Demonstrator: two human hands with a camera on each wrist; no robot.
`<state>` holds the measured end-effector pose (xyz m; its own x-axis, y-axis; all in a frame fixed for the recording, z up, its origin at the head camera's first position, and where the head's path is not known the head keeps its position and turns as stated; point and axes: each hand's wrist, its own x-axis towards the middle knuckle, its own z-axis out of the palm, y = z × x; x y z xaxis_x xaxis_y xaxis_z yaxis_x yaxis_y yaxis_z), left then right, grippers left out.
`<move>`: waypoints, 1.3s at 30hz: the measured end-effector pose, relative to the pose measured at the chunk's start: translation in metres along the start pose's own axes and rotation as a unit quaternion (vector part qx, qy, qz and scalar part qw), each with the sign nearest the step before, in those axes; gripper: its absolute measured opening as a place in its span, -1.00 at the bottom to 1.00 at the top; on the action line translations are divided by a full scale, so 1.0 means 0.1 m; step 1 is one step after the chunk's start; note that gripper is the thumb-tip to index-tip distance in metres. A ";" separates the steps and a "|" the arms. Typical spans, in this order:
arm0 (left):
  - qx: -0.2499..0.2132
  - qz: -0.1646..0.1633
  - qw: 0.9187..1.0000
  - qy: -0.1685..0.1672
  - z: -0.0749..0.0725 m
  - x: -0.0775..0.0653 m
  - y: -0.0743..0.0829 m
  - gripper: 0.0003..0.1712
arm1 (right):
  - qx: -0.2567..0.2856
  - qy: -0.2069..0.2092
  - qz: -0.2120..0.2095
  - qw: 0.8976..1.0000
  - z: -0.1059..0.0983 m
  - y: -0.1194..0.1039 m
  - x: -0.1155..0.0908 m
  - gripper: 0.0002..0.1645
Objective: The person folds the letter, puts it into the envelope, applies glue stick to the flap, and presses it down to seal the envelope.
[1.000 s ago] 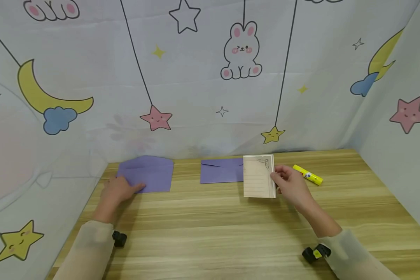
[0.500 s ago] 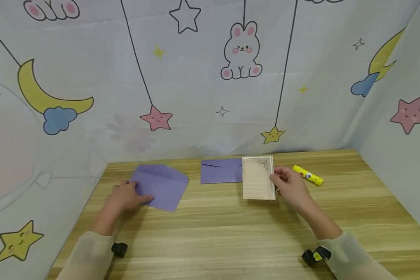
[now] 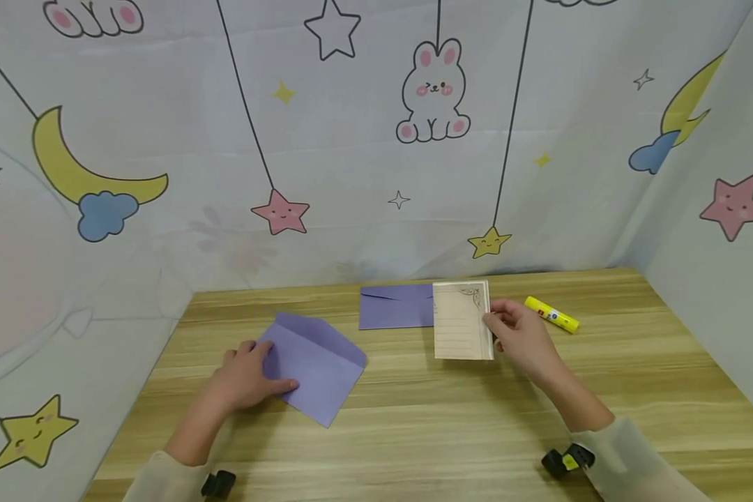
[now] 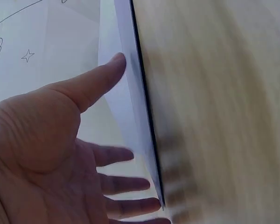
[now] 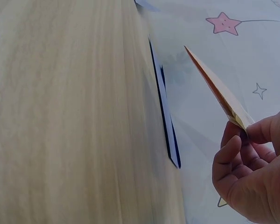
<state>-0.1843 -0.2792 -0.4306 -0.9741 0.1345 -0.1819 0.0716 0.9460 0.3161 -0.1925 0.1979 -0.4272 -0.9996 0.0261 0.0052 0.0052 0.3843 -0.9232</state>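
Observation:
In the head view my left hand [image 3: 245, 376] lies on a purple envelope [image 3: 316, 369] with its flap raised, turned at an angle on the table. The left wrist view shows that hand [image 4: 70, 140] with thumb and fingers spread and nearly straight, their tips touching the envelope [image 4: 128, 88]. My right hand [image 3: 523, 338] pinches the right edge of a cream lined card [image 3: 461, 324] with a scroll pattern at its corner. It looks layered or folded. Held above the table, the card [image 5: 219, 88] is seen almost edge-on in the right wrist view.
A second purple envelope [image 3: 395, 307], flap down, lies at the back of the table, its right end hidden behind the card. To the right is a yellow glue-stick-like tube [image 3: 552, 314]. A printed cloth [image 3: 351, 153] hangs behind the wooden table [image 3: 414, 439].
My left hand has slid the flap-up envelope from the back left toward the middle and nearer, turning it clockwise. The right hand and card have dropped very slightly.

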 end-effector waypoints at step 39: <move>-0.475 -0.036 0.878 0.036 -0.38 0.16 0.09 0.12 | 0.049 -0.015 0.004 0.999 0.10 -0.12 0.00 -0.61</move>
<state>-0.2076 -0.2799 -0.3954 -0.9822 0.0329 -0.1852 -0.1694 0.2727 0.9471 -0.1928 0.1840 -0.4203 -0.9999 -0.0002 -0.0131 0.0125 0.2920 -0.9563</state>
